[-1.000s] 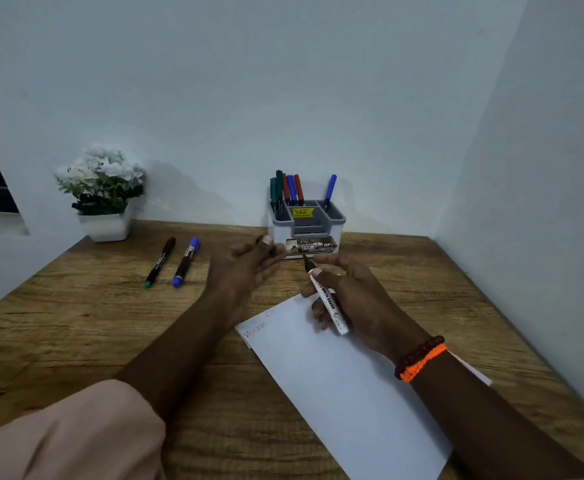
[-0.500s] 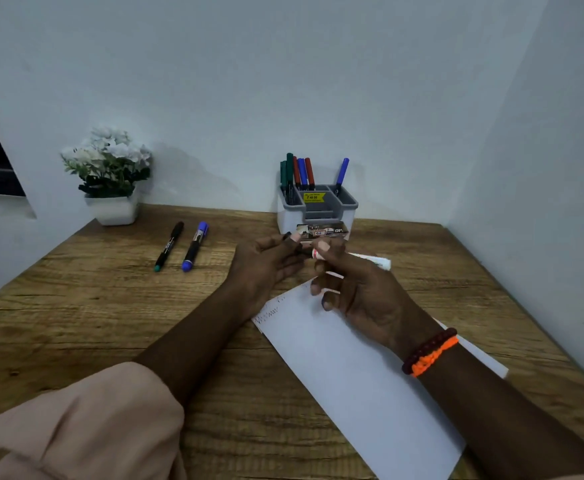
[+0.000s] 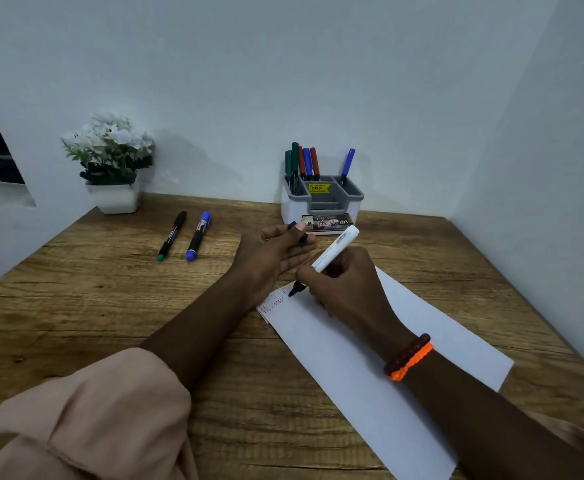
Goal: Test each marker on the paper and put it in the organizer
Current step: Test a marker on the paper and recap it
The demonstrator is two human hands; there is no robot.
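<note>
Wooden desk (image 3: 93,306) against pale walls, and far left sits a potted white flower (image 3: 110,161). Next along, two capped markers (image 3: 184,235) lie side by side (one black, one blue). Centre now: the left hand (image 3: 269,251) pinches a black cap (image 3: 299,233). The right hand (image 3: 342,285) grips the white marker (image 3: 332,252), tip down on the paper (image 3: 370,375). Behind stands the organizer (image 3: 321,202), markers upright inside.

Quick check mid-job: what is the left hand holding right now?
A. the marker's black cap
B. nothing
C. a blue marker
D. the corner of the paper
A. The left hand pinches a small black cap near the organizer, while the right hand sets the uncapped white marker tip-down on the paper.
</note>
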